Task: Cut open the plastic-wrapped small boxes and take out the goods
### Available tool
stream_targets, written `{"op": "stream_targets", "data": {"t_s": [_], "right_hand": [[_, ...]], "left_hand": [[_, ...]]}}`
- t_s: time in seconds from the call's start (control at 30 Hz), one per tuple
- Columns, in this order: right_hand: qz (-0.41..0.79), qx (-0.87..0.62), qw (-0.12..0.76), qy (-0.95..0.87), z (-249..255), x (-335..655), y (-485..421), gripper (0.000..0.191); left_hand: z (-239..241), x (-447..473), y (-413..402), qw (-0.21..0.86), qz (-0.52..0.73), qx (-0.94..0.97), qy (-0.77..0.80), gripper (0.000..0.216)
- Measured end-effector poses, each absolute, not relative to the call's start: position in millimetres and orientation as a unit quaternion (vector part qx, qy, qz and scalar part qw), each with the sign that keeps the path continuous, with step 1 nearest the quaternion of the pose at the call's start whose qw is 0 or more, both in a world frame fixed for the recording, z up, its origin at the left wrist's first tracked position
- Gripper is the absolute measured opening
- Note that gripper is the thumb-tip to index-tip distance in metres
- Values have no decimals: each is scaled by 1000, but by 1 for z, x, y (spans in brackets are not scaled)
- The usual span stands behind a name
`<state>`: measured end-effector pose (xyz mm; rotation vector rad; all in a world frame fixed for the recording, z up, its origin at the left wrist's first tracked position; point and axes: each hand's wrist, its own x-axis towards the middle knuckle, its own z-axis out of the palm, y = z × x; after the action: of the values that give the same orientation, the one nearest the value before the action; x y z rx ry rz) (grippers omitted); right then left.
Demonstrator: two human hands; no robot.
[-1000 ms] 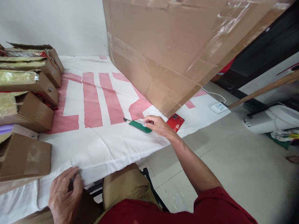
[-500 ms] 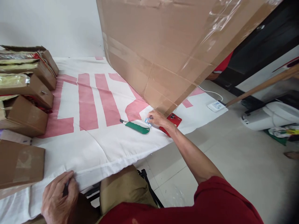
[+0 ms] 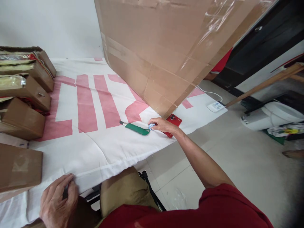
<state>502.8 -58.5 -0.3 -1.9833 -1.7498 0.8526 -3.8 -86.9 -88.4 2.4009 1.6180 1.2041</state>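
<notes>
My right hand (image 3: 161, 125) is closed on a small crumpled blue-and-white piece (image 3: 151, 126), pinched at the fingertips; whether it is paper or plastic I cannot tell. Just left of those fingertips lies a green utility knife (image 3: 136, 129), its dark tip pointing left. A red phone (image 3: 175, 119) lies face down, partly hidden under my right hand and wrist. My left hand (image 3: 59, 198) rests at the table's front edge with the thumb apart from the loosely bent fingers. A dark gap shows between them, and I see nothing held there.
A large taped cardboard box (image 3: 152, 47) stands tilted at the back of the cloth-covered table (image 3: 109, 145). Several small open cartons (image 3: 23, 118) line the left side. A white device with a cable (image 3: 216, 106) sits at the right corner. Another person's red sleeve (image 3: 222, 61) shows behind the box.
My right hand's fingers have closed further around the blue-and-white piece, which now looks more bunched up. The whole view has shifted slightly. My left hand stays at the edge.
</notes>
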Motion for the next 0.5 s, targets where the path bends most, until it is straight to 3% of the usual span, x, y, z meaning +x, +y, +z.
{"op": "stream_targets", "data": {"t_s": [0.1, 0.23, 0.4, 0.5], "right_hand": [[273, -718, 196, -610, 2, 501, -58, 4], [252, -721, 228, -603, 21, 490, -71, 8], [344, -634, 303, -623, 43, 421, -103, 14], [355, -590, 282, -668, 44, 373, -120, 38]], "left_hand": [[-81, -2, -94, 48, 377, 752, 539, 17], [-60, 23, -112, 133, 398, 716, 558, 20], [-26, 97, -117, 427, 375, 644, 512, 29], [-12, 137, -108, 603, 331, 546, 478, 50]]}}
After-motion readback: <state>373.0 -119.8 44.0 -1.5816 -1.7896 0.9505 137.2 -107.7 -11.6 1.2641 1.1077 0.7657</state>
